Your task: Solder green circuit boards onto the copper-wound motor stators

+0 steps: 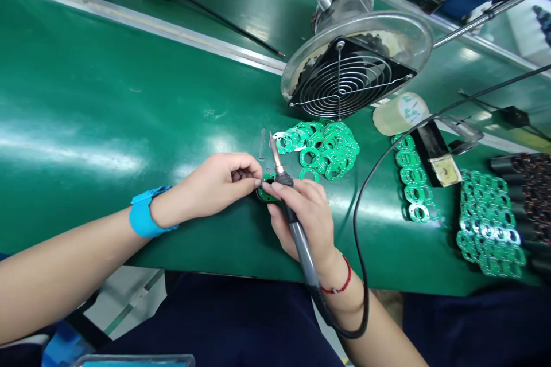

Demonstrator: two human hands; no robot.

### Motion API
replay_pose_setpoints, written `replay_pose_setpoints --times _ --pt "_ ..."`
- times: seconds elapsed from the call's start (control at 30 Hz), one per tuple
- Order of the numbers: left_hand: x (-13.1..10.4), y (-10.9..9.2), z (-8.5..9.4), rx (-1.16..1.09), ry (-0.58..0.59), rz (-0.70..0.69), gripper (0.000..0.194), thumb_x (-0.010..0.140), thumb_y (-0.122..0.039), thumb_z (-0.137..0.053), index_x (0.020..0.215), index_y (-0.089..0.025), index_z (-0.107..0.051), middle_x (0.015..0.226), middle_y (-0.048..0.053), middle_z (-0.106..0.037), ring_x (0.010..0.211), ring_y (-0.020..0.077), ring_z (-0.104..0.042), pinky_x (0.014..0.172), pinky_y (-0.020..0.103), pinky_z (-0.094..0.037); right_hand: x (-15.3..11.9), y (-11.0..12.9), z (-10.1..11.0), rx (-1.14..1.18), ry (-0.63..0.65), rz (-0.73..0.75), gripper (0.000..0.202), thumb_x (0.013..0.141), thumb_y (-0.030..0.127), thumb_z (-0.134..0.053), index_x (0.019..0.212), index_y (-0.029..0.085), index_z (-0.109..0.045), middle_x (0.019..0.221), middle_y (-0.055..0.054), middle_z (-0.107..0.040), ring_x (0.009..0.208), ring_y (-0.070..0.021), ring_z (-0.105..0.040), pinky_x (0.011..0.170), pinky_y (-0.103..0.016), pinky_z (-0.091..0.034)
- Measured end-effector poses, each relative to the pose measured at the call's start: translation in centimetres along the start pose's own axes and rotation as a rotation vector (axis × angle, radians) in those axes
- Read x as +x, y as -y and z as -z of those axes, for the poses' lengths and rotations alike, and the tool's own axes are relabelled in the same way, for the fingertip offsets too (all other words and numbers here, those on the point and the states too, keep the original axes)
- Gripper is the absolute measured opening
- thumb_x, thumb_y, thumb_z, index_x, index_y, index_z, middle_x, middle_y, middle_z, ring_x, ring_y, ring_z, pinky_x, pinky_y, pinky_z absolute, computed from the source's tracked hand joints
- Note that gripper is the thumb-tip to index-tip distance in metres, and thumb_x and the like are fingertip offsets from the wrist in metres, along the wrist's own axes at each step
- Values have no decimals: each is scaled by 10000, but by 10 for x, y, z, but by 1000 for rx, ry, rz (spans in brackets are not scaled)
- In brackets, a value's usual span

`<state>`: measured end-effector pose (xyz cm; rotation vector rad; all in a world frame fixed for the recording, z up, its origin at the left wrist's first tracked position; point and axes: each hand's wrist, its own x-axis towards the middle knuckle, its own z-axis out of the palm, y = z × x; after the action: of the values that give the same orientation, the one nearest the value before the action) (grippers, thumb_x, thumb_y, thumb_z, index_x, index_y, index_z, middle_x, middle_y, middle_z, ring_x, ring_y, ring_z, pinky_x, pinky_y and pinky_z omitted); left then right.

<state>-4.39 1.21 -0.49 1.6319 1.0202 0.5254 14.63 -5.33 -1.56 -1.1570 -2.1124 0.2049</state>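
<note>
Green counter (107, 97), 1 soldering iron (303, 252) in the right hand (310, 206). Its long axis runs diag. – tip (274, 146) up & slightly left, away from the person, cord end down-right toward the forearm. Right fingers are wrapped round the grip; black cord (356, 223) loops off the handle's rear, then up to the right edge. Left hand (219, 180): thumb & index pinched together at the edge of 1 ring-shaped PCB (263, 196), which sits b/w both hands, just below the tip; what they pinch, if anything, is too small to tell.

Wrists: 1 blue wristband (144, 215) on the left, 1 red bracelet (340, 284) on the right.

Counts: 1 loose heap of green PCBs (338, 146) just beyond the right hand – overlapped, qty can't be told. Farther right, 5 PCB stacks in a row (415, 193), then 1 bigger PCB block (486, 223) near black cylinders w/ copper windings (538, 195), too crowded to count. Also 1 fume-extractor fan (340, 83) above the heap, 1 translucent bottle (390, 117) on its side, 1 sponge (446, 171) at the black holder's (426, 149) near end.
</note>
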Motion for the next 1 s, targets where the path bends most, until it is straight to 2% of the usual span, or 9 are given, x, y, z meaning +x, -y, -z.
replay_pose_setpoints --times 0.13,0.2,0.27,0.33,0.6,0.73,0.83,0.9,1.0 --pt "1 0 2 -12 7 57 122 787 -238 -542 728 -162 -617 638 -34 -557 579 90 -470 550 217 -372 -5 0 1 139 -100 -71 348 950 204 -543 1294 256 -541 955 -37 -790 855 -199 -729 816 -386 -532" --pt "2 0 1 -22 1 88 120 776 -241 -535 720 -162 -605 615 -42 -539 558 84 -451 529 214 -352 -11 -1 2 213 -197 -126 310 972 278 -526 1277 254 -577 848 -18 -772 705 -182 -712 694 -353 -546" --pt "2 -1 -1 -38 -9 110 114 772 -240 -526 711 -165 -586 600 -51 -522 542 78 -436 514 210 -336 -17 -2 2 273 -285 -162 270 979 326 -509 1207 250 -632 711 10 -706 542 -156 -640 555 -313 -510" --pt "3 -1 -1 -45 -19 123 102 768 -234 -527 708 -167 -575 596 -56 -515 539 74 -435 512 208 -333 -21 -4 2 312 -342 -146 239 974 333 -502 1111 242 -674 624 25 -628 457 -137 -558 490 -298 -462" --pt "5 -2 -4 -42 -35 161 67 759 -188 -535 717 -166 -582 606 -58 -536 546 72 -459 516 204 -345 -14 -1 7 352 -311 -24 211 968 283 -494 970 197 -686 568 21 -577 417 -116 -437 450 -294 -358" --pt "5 -4 -4 -33 -39 157 59 747 -166 -545 700 -164 -580 585 -62 -525 529 69 -446 502 199 -340 -16 -4 7 344 -330 -1 215 963 278 -507 1027 193 -695 572 25 -585 407 -120 -455 438 -296 -360" --pt "4 -4 -2 1 -35 114 65 751 -173 -549 700 -162 -588 569 -63 -517 514 70 -432 485 200 -324 -18 -7 3 356 -314 -84 322 974 270 -518 1279 230 -612 742 0 -714 535 -155 -630 543 -322 -505" --pt "4 -3 -2 31 -36 66 81 763 -180 -543 703 -162 -594 567 -62 -515 511 70 -429 485 202 -320 -16 -9 1 321 -203 -158 407 980 249 -514 1386 273 -519 984 -43 -766 820 -201 -734 737 -375 -577" --pt "2 -2 -1 73 -43 1 102 783 -182 -528 704 -165 -591 585 -56 -525 526 74 -443 507 209 -339 -8 -9 -2 225 55 -145 483 935 197 -551 1406 277 -481 1295 -92 -685 1225 -260 -626 986 -457 -528"
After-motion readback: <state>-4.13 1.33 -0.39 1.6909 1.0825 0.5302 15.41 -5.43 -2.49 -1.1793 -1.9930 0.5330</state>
